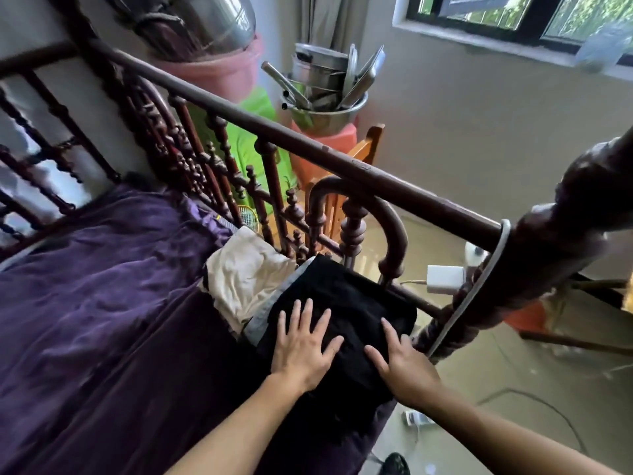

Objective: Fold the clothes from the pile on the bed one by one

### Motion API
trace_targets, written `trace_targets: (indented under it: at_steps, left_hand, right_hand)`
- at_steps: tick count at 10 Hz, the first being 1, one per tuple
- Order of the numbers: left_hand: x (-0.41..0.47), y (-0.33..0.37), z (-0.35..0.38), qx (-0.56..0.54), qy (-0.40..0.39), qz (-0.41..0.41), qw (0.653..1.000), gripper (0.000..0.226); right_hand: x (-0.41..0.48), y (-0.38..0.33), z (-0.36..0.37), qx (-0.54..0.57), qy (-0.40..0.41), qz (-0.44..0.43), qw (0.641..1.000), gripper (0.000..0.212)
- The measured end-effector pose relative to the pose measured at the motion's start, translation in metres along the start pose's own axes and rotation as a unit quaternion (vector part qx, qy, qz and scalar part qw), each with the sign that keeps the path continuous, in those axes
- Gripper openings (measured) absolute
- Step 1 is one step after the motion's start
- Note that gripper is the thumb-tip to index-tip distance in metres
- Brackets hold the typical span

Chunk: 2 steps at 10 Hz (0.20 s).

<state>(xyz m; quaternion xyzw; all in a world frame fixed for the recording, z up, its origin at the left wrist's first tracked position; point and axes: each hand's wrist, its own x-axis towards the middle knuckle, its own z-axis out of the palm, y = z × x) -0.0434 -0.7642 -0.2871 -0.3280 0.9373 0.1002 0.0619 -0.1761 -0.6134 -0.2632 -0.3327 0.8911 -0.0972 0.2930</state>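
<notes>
Both hands are flat on a folded black garment (346, 303), palms down, fingers straight and spread, nothing gripped. The left hand (301, 344) presses its middle and the right hand (400, 361) sits near the edge closest to the bed rail. The black piece lies at the corner of the bed, on top of a grey-blue folded garment (263, 320) whose edge sticks out on the left side. Just beside that, touching it, is a cream garment (246, 272), a bit rumpled. All of it rests on a purple bedspread (102, 303). A dark carved wooden bed frame (342, 166) runs right behind the stack. Past the rail there's a metal bowl (325, 114) full of steel utensils on a red stool, and a white charger (445, 279) by the post.
</notes>
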Motion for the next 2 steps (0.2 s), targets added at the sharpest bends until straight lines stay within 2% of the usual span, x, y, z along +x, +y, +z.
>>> trace_targets:
  at_steps: [1, 2]
  left_hand:
    - [0.003, 0.002, 0.004, 0.034, -0.006, -0.009, 0.999, 0.064]
    - [0.004, 0.003, 0.004, 0.044, -0.021, -0.009, 0.999, 0.062]
  right_hand:
    - [0.0, -0.006, -0.016, -0.104, -0.02, -0.027, 0.994, 0.074]
    - [-0.006, -0.021, -0.043, -0.187, -0.021, -0.111, 0.976, 0.063]
